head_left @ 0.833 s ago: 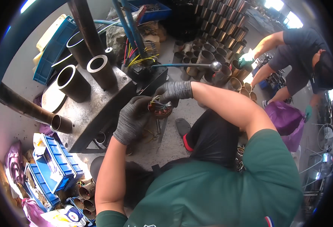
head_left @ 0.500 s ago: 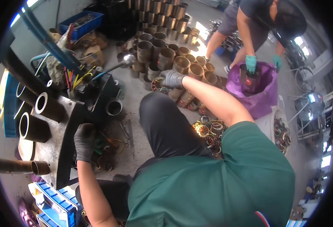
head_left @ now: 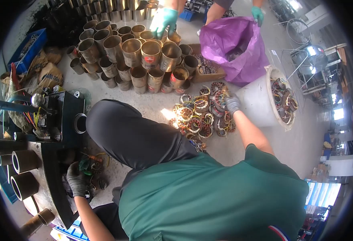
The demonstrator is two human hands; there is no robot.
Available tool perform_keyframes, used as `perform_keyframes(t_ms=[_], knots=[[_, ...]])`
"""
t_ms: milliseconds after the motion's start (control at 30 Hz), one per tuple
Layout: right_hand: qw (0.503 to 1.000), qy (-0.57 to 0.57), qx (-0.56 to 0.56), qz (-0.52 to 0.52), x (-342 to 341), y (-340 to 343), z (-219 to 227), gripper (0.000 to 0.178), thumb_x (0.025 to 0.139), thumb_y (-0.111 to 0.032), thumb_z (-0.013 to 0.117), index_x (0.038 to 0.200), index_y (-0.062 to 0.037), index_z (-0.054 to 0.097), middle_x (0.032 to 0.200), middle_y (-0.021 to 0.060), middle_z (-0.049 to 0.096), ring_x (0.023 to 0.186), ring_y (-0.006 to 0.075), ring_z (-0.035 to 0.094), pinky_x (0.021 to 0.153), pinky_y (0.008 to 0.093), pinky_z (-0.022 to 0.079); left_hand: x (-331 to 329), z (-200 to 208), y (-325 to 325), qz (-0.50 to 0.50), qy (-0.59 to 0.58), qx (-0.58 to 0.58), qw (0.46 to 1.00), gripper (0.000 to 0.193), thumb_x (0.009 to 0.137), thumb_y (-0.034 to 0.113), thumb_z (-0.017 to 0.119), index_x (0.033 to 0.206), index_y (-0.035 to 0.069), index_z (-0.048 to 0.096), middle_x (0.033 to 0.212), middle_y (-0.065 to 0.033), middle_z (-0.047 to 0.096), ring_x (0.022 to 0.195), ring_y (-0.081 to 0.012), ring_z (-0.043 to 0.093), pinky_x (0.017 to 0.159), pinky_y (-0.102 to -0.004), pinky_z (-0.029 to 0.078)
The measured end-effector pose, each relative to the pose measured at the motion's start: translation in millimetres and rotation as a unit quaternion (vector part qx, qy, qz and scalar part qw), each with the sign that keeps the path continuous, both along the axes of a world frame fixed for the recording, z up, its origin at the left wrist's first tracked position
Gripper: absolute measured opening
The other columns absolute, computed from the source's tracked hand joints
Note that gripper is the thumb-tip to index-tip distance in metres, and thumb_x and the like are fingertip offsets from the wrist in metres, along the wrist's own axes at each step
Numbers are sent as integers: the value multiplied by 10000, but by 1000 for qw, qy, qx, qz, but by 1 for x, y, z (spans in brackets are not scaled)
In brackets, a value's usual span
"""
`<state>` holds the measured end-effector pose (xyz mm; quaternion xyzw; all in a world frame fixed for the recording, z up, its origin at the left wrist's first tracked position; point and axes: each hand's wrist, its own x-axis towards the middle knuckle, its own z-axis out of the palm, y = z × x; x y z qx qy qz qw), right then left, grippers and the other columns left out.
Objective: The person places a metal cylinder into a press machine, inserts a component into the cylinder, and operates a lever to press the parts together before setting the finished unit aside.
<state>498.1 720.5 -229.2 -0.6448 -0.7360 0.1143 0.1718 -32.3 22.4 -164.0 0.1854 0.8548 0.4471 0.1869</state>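
Observation:
My right hand [head_left: 233,104], in a grey glove, is at the right side of a floor pile of wire-wound motor stators [head_left: 193,120]. Its fingers are closed on one stator [head_left: 219,99], a ring with reddish windings and coloured leads. My left hand [head_left: 76,180], gloved the same way, is beside the dark edge of a metal bench [head_left: 52,176]; its fingers are partly hidden in shadow, so their grip does not show. Below that hand, dark parts and a green-and-orange item [head_left: 89,162] lie on the floor.
Metal cylinders [head_left: 132,52] stand crowded ahead, where a co-worker's green-gloved hand [head_left: 164,22] reaches in. Right of them are a purple bag [head_left: 228,44] and a white drum [head_left: 260,100] holding stators. Thick tubes [head_left: 24,186] lie on the bench; a blue crate [head_left: 27,50] stands far left.
My right hand has moved right, from beside the cylinders to the stator pile, with a stator in it. The co-worker's hand has gone from the purple bag to the cylinders. My view has turned right.

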Motion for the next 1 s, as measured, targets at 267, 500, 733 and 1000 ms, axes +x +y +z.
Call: perform_keyframes(t_ms=[267, 500, 733, 1000], knots=[[937, 146, -141, -284, 85, 89, -80, 440, 827, -323, 766, 1132, -10, 716, 1012, 188, 749, 846, 303, 745, 798, 428, 587, 11, -70, -54, -15, -185, -169, 968, 358, 881, -30, 619, 1223, 63, 669, 1196, -144, 677, 1085, -299, 643, 932, -357, 515], [968, 55, -56, -239, 26, 76, -75, 527, 793, -241, 779, 1270, -57, 650, 1124, 224, 739, 1070, 404, 705, 932, 453, 538, 31, -46, -63, -54, -209, -178, 960, 427, 903, -38, 600, 1317, 65, 603, 1203, -82, 706, 1086, -233, 654, 936, -327, 512], [984, -70, -154, -50, -2, 94, -88, 563, 870, -207, 709, 1408, -122, 564, 1347, 213, 642, 1193, 401, 641, 1018, 437, 520, 29, -67, -116, 84, -251, -116, 957, 362, 875, -40, 683, 1223, 60, 661, 1107, -65, 729, 991, -188, 673, 875, -320, 544], [926, -289, -242, 20, 21, 129, -146, 472, 899, -285, 634, 1333, -101, 652, 1351, 189, 661, 1240, 410, 629, 1066, 465, 503, 54, 20, -56, 45, -177, -202, 962, 298, 900, -12, 702, 1190, 52, 684, 1065, -67, 723, 956, -165, 668, 841, -312, 547]])
